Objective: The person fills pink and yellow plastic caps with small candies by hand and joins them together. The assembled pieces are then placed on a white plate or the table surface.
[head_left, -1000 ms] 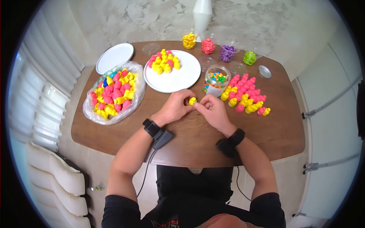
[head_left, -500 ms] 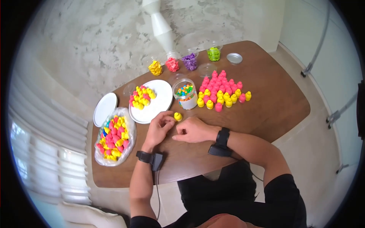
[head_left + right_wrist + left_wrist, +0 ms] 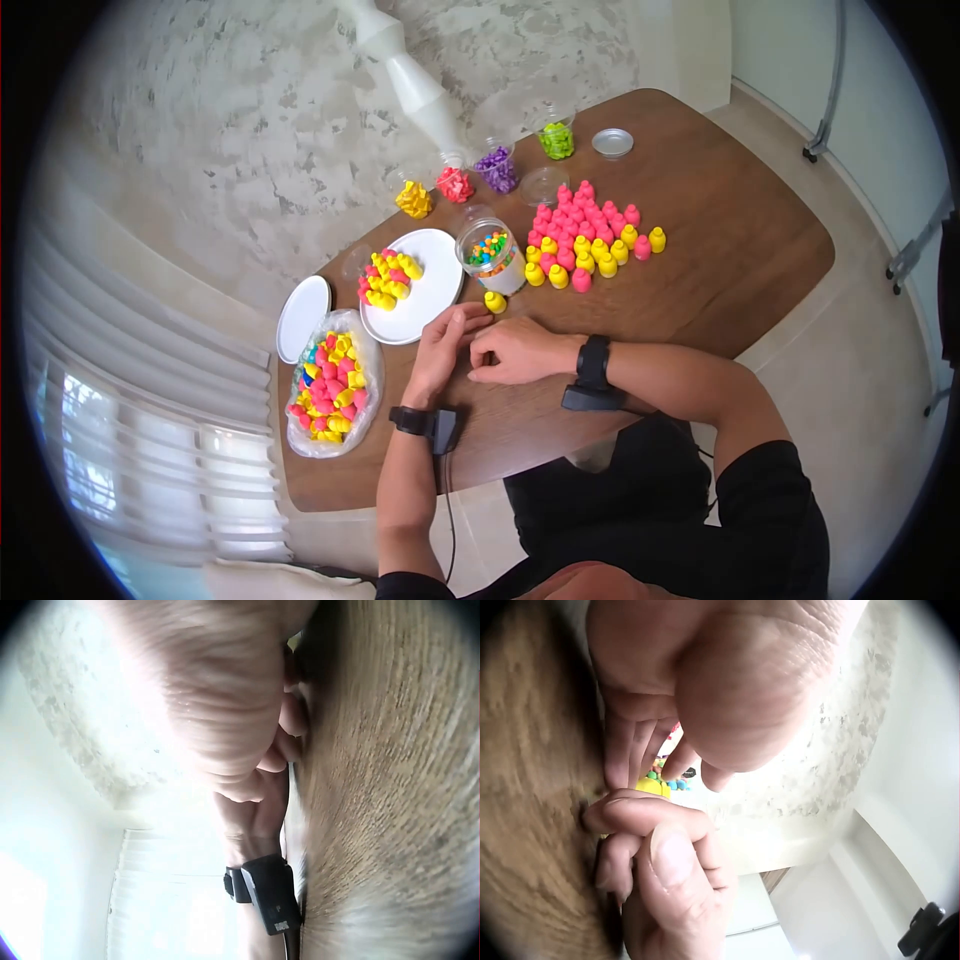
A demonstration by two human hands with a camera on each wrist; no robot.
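A small yellow bottle-shaped piece (image 3: 495,302) stands on the table just beyond the fingertips of my left hand (image 3: 441,347). That hand lies low over the wood with its fingers stretched out toward the piece and holds nothing. In the left wrist view, a bit of the yellow piece (image 3: 654,786) shows between the two hands. My right hand (image 3: 528,350) rests on the table beside the left, its fingers loosely curled and the thumb against the index finger; no object shows in it. Past the piece stands a clear jar (image 3: 505,272) of small colourful balls.
Pink and yellow bottle-shaped pieces (image 3: 581,238) stand grouped right of the jar. A white plate (image 3: 434,270) carries more; a plastic bag (image 3: 372,385) of them sits left by a white lid (image 3: 303,320). Cups with yellow (image 3: 413,200), red, purple and green bits line the back.
The yellow piece, earlier between both hands' fingers, now stands on the table. My right hand has drawn back and curled; the left fingers have straightened. The head view has turned and shifted.
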